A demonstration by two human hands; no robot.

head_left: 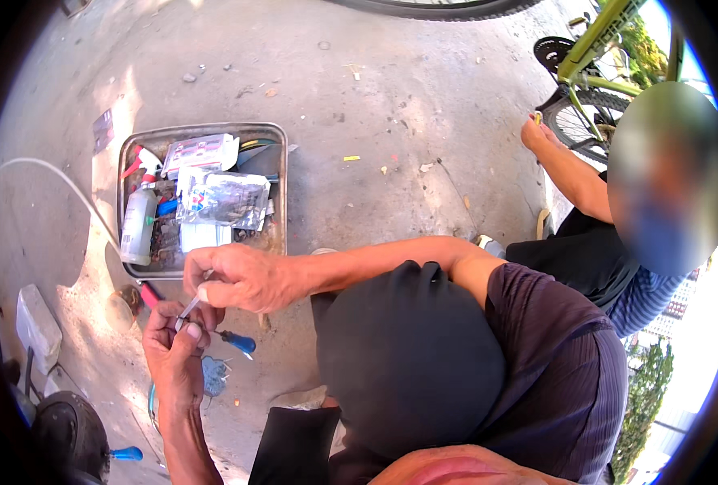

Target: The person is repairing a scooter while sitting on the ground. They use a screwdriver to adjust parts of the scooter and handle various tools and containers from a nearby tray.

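My left hand [173, 347] is closed, thumb and fingers pinching a small roundish piece [182, 322] whose kind I cannot make out. Close above it, my right hand [242, 275] holds a thin pale strip or stick [190, 306] that slants down to the left fingertips. A blue-handled tool [237, 343] with a slim shaft shows just right of the left fingers; whether a hand touches it is unclear. Behind my hands lies a red-handled item [149, 295], partly covered. A blue bristly clump [213, 377] is on the ground beside my left wrist.
A metal tray [284, 162] beyond my hands holds a spray bottle [139, 226], plastic packets [223, 198] and small parts. At left are a pale hose [60, 179], a stone block [37, 330] and a dark round machine [72, 436]. A person sits right, near a green bicycle [589, 48].
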